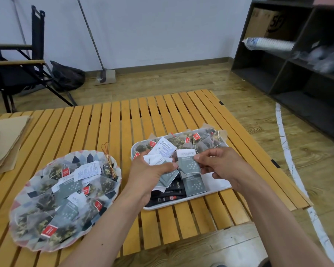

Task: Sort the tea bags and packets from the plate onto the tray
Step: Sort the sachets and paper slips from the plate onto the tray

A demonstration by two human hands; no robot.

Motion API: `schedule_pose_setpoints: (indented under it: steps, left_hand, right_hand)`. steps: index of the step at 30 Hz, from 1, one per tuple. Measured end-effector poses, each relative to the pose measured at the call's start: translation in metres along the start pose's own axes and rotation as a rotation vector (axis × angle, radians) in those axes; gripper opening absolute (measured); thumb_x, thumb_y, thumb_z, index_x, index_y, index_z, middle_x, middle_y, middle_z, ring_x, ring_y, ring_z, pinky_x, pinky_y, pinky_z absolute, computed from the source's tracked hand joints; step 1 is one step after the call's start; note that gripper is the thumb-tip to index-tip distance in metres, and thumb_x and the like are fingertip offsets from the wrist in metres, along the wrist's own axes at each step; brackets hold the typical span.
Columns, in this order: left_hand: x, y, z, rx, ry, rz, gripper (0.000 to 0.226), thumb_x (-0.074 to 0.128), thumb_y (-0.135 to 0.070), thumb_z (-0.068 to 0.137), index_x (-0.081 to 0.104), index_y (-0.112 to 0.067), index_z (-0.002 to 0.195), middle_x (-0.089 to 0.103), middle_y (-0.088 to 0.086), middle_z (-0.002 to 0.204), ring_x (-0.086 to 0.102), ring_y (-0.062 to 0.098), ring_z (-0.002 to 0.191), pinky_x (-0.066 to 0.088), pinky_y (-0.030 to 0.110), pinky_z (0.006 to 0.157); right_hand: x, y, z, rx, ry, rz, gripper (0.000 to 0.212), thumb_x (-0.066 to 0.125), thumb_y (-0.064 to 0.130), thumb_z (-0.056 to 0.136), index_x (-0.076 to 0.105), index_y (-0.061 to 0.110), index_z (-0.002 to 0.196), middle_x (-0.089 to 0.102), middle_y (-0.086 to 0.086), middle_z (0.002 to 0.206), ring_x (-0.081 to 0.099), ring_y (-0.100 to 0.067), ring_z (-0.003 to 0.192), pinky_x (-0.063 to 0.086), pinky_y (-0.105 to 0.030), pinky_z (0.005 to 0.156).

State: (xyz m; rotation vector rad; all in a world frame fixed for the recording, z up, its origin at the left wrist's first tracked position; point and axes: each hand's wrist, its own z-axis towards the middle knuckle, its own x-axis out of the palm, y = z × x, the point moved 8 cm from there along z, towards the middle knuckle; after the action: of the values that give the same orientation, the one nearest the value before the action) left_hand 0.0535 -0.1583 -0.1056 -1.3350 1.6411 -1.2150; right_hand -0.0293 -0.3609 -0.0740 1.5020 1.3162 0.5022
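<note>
plate left on table, tea bags heaped, pointing all ways | left hand grips fanned packets over tray | right hand pinches grey packet, long axis away from person, white end far | black packets half hidden under left wrist

Plate heaped: mesh tea bags, grey packets; tray holds perhaps black sachets.

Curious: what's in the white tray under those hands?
Mesh tea bags at the tray's far end, grey packets and black packets nearer. Left hand and right hand hide the middle.
</note>
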Motion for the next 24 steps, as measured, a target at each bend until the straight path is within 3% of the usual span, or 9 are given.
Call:
schedule_pose_setpoints:
  steps: [3, 9, 20, 24]
  left_hand:
    - [-0.005, 0.002, 0.005, -0.014, -0.017, -0.006, 0.078, 0.099, -0.005, 0.054, 0.066, -0.011, 0.124, 0.08, 0.0, 0.105, 0.076, 0.022, 0.099, 0.06, 0.046, 0.094]
    - [-0.006, 0.0, 0.008, 0.004, -0.017, -0.006, 0.083, 0.101, -0.011, 0.048, 0.067, -0.014, 0.123, 0.08, 0.0, 0.107, 0.076, 0.023, 0.102, 0.058, 0.049, 0.097]
    - [-0.009, -0.002, 0.007, 0.017, -0.017, -0.004, 0.069, 0.097, -0.004, 0.058, 0.068, -0.014, 0.119, 0.08, 0.0, 0.107, 0.076, 0.017, 0.099, 0.058, 0.033, 0.088]
    - [-0.009, -0.004, 0.007, 0.021, -0.017, -0.008, 0.069, 0.097, -0.004, 0.058, 0.068, -0.014, 0.12, 0.08, -0.002, 0.106, 0.076, 0.016, 0.099, 0.058, 0.03, 0.085]
  right_hand:
    - [-0.004, -0.004, 0.004, 0.026, -0.003, -0.034, 0.015, 0.075, 0.027, 0.09, 0.075, 0.013, 0.086, 0.076, -0.002, 0.081, 0.064, -0.009, 0.061, 0.039, -0.024, 0.054]
    - [0.003, -0.011, 0.009, 0.033, 0.006, -0.126, 0.015, 0.077, 0.024, 0.089, 0.074, 0.013, 0.079, 0.072, -0.002, 0.074, 0.061, -0.009, 0.057, 0.037, -0.016, 0.043]
    - [0.003, -0.005, 0.022, 0.006, -0.094, -0.323, 0.012, 0.078, 0.025, 0.088, 0.076, 0.013, 0.084, 0.073, 0.006, 0.078, 0.061, -0.009, 0.066, 0.053, -0.028, 0.067]
    - [-0.001, -0.005, 0.022, -0.018, -0.12, -0.32, 0.014, 0.079, 0.027, 0.087, 0.075, 0.013, 0.083, 0.074, 0.005, 0.078, 0.061, -0.007, 0.064, 0.053, -0.027, 0.065]
